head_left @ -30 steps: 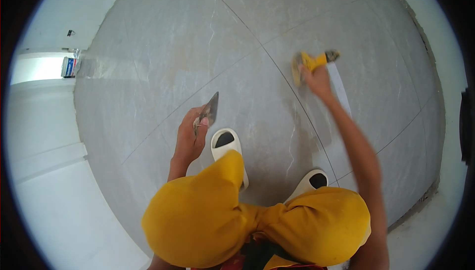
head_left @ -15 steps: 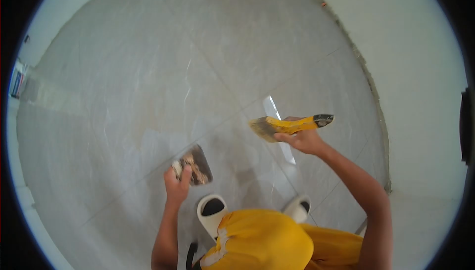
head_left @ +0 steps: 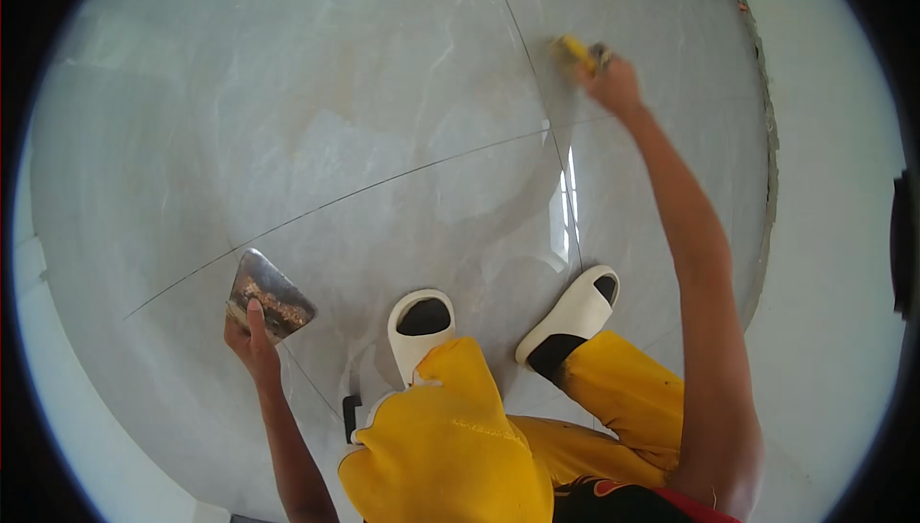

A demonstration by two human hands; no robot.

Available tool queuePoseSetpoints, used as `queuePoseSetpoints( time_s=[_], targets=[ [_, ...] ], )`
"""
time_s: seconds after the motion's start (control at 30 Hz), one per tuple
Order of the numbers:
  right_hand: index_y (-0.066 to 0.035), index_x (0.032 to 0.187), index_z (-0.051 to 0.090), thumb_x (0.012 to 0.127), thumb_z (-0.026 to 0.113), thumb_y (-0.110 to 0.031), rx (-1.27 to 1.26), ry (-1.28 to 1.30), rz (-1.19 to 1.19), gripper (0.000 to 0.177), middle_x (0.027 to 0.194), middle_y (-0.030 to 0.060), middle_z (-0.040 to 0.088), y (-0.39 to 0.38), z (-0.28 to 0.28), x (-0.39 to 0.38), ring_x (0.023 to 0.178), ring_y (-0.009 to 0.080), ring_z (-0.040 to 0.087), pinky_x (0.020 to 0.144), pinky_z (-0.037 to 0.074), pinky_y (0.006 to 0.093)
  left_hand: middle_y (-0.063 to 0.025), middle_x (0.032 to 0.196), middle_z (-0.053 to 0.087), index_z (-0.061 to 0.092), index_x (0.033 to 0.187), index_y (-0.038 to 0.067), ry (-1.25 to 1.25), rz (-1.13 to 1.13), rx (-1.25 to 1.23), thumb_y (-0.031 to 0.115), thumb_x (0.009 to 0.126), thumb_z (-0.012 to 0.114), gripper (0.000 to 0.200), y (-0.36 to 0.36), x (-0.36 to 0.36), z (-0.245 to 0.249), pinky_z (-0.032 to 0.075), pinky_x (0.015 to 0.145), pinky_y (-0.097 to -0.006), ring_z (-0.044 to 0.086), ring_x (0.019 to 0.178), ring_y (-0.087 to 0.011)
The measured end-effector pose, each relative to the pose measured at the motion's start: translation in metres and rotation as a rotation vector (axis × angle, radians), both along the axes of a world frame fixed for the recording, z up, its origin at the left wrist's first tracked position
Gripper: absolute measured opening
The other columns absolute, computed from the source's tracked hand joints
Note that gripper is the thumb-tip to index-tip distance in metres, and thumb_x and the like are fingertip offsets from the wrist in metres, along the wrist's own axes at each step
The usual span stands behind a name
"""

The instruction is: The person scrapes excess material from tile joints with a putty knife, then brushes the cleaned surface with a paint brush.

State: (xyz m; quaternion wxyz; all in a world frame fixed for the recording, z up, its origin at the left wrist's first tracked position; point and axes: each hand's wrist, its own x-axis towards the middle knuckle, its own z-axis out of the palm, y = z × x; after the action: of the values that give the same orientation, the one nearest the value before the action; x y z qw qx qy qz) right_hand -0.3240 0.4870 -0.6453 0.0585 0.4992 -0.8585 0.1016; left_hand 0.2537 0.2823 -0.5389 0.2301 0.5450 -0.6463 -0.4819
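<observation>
On the far right side of the floor, my right hand (head_left: 615,89) is closed round a yellow paintbrush (head_left: 576,50). Its bristle end points down at the grey tiles and is smeared by motion. Lower left, my left hand (head_left: 253,336) grips a flat metal trowel (head_left: 279,280), with the thumb over its near side. Brown, crumbly-looking patches show across the trowel's middle. Below it lies the tiled floor (head_left: 374,226), crossed by thin dark joint lines.
My white slides (head_left: 422,299) and yellow trousers (head_left: 446,446) fill the bottom middle. A pale wall (head_left: 834,207) with a rough lower edge runs along the right. Another pale wall (head_left: 72,398) curves along the left. Bright window reflections lie on the tiles.
My right hand has reached farther forward with the brush, bringing it down towards the floor. My left hand with the trowel now appears farther left. The view has shifted, showing more of my legs.
</observation>
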Motion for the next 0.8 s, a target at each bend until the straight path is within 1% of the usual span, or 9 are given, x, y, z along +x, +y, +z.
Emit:
queuePoseSetpoints(
  time_s=[0.1, 0.2, 0.27, 0.4, 0.47, 0.5, 0.6, 0.67, 0.8],
  targets=[
    [0.0, 0.082, 0.066, 0.083, 0.065, -0.027, 0.032, -0.082, 0.022, 0.028, 0.066, 0.0167, 0.063, -0.045, 0.021, -0.002, 0.056, 0.031, 0.063, 0.049, 0.049, 0.0367, -0.0017, 0.083, 0.059, 0.06, 0.094, -0.002, 0.011, 0.056, -0.019, 0.017, 0.094, 0.054, 0.02, 0.0, 0.021, -0.031, 0.042, 0.066, -0.0236, 0.051, 0.074, -0.0079],
    [-0.004, 0.097, 0.067, 0.085, 0.059, -0.023, -0.074, -0.711, 0.058, 0.024, 0.084, 0.0146, 0.068, -0.06, 0.015, 0.152, 0.075, 0.0254, 0.067, 0.064, 0.052, 0.0381, -0.0012, 0.083, 0.058, 0.059, 0.093, -0.001, 0.007, 0.186, 0.048, 0.019, 0.094, 0.055, 0.021, 0.008, 0.019, -0.03, 0.042, 0.067, -0.0236, 0.051, 0.074, -0.0078],
    [-0.009, 0.107, 0.064, 0.083, 0.058, -0.02, -0.207, -0.541, 0.363, 0.027, 0.092, 0.0132, 0.067, -0.072, 0.006, 0.295, 0.082, 0.0273, 0.065, 0.072, 0.052, 0.0408, -0.0007, 0.084, 0.058, 0.059, 0.094, -0.001, 0.11, 0.272, 0.057, 0.02, 0.094, 0.055, 0.021, 0.011, 0.007, -0.033, 0.042, 0.066, -0.0238, 0.05, 0.074, -0.0078],
    [-0.01, 0.113, 0.059, 0.076, 0.065, -0.023, 0.387, -1.322, 0.433, 0.039, 0.103, 0.0162, 0.064, -0.074, 0.004, 0.43, 0.089, 0.031, 0.063, 0.076, 0.052, 0.042, -0.0008, 0.085, 0.058, 0.059, 0.096, -0.001, 0.085, 0.381, 0.017, 0.02, 0.093, 0.055, 0.021, 0.019, 0.005, -0.027, 0.042, 0.067, -0.0241, 0.051, 0.075, -0.0085],
    [-0.008, 0.108, 0.059, 0.077, 0.065, -0.025, 0.032, -0.876, 0.759, 0.036, 0.104, 0.0155, 0.062, -0.067, -0.066, 0.392, 0.093, 0.0294, 0.062, 0.075, 0.051, 0.0422, -0.0012, 0.087, 0.058, 0.059, 0.099, -0.001, -0.041, 0.396, -0.015, 0.02, 0.094, 0.054, 0.022, 0.023, 0.003, -0.019, 0.043, 0.069, -0.0249, 0.052, 0.077, -0.0094],
    [-0.007, 0.106, 0.059, 0.081, 0.063, -0.028, 0.014, -1.056, 0.465, 0.033, 0.11, 0.0145, 0.06, -0.077, -0.08, 0.329, 0.099, 0.027, 0.059, 0.074, 0.051, 0.0417, -0.0014, 0.088, 0.058, 0.059, 0.101, -0.001, -0.084, 0.401, -0.024, 0.021, 0.094, 0.053, 0.023, 0.023, 0.0, -0.017, 0.043, 0.07, -0.0253, 0.052, 0.078, -0.0098],
    [-0.005, 0.092, 0.062, 0.087, 0.06, -0.033, 0.396, -0.649, -0.103, 0.029, 0.075, 0.0128, 0.065, -0.16, -0.061, 0.079, 0.064, 0.029, 0.063, 0.055, 0.049, 0.0371, -0.0019, 0.089, 0.058, 0.058, 0.102, -0.001, -0.159, 0.509, 0.024, 0.02, 0.093, 0.054, 0.023, 0.024, -0.01, -0.01, 0.044, 0.07, -0.0259, 0.052, 0.077, -0.0102],
    [-0.001, 0.089, 0.06, 0.083, 0.065, -0.023, -0.034, -0.156, 0.16, 0.023, 0.077, 0.0174, 0.064, -0.175, -0.073, -0.065, 0.065, 0.0329, 0.063, 0.057, 0.051, 0.0425, -0.0024, 0.09, 0.058, 0.058, 0.102, -0.001, -0.096, 0.59, 0.017, 0.02, 0.093, 0.054, 0.024, 0.025, -0.029, -0.006, 0.045, 0.07, -0.0264, 0.052, 0.077, -0.0103],
    [-0.002, 0.092, 0.06, 0.084, 0.065, -0.021, 0.053, 0.02, 0.159, 0.022, 0.077, 0.0164, 0.063, -0.179, -0.017, -0.101, 0.065, 0.0312, 0.063, 0.058, 0.05, 0.0421, -0.0035, 0.091, 0.058, 0.058, 0.104, -0.001, -0.085, 0.634, 0.004, 0.021, 0.092, 0.055, 0.025, 0.023, -0.026, -0.048, 0.045, 0.07, -0.0267, 0.052, 0.078, -0.011]
  ],
)
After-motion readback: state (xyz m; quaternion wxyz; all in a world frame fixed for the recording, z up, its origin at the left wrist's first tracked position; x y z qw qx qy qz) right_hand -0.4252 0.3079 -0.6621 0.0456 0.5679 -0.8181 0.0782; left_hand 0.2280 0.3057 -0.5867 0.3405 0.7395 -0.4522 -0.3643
